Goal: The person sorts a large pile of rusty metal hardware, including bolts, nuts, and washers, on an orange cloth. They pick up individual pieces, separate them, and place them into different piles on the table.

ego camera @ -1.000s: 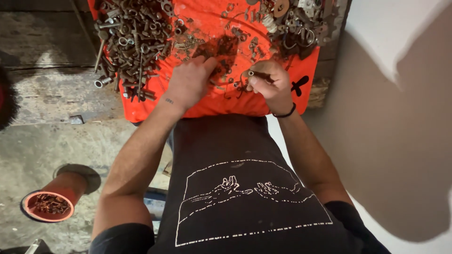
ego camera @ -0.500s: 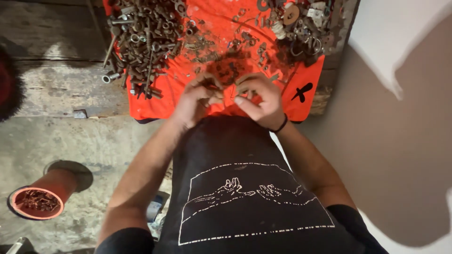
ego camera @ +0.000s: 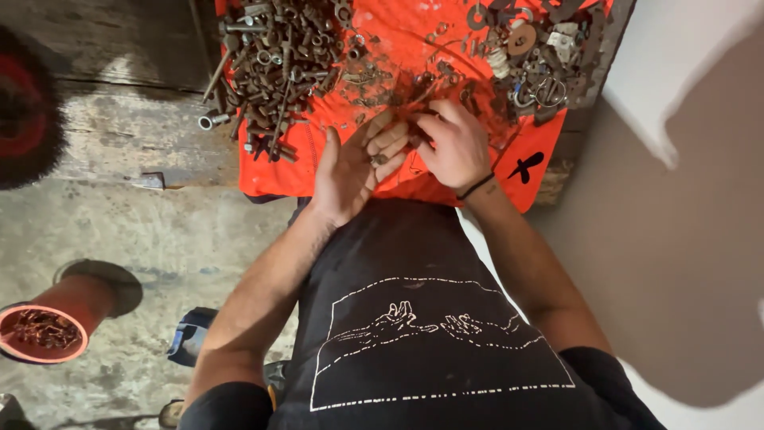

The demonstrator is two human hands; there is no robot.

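Note:
My left hand (ego camera: 354, 166) lies palm up over the near edge of an orange cloth (ego camera: 402, 48), fingers apart, with a small rusty nut (ego camera: 379, 159) resting on them. My right hand (ego camera: 451, 143) is next to it, fingers curled and pinching at small rusty pieces by the left fingertips; what it holds is hidden. A big heap of rusty bolts and nuts (ego camera: 274, 56) sits on the cloth to the left, and a second pile of washers and hardware (ego camera: 529, 56) to the right.
The cloth covers a worn wooden bench (ego camera: 119, 135). A red pot (ego camera: 44, 330) holding rusty pieces stands on the concrete floor at lower left. A pale wall (ego camera: 684, 199) is close on the right. A dark red-and-black object (ego camera: 24, 103) is at the left edge.
Both hands have drawn back from the cloth's middle toward its near edge. The left hand has turned palm up with a small piece on it, and the right hand has closed in beside it.

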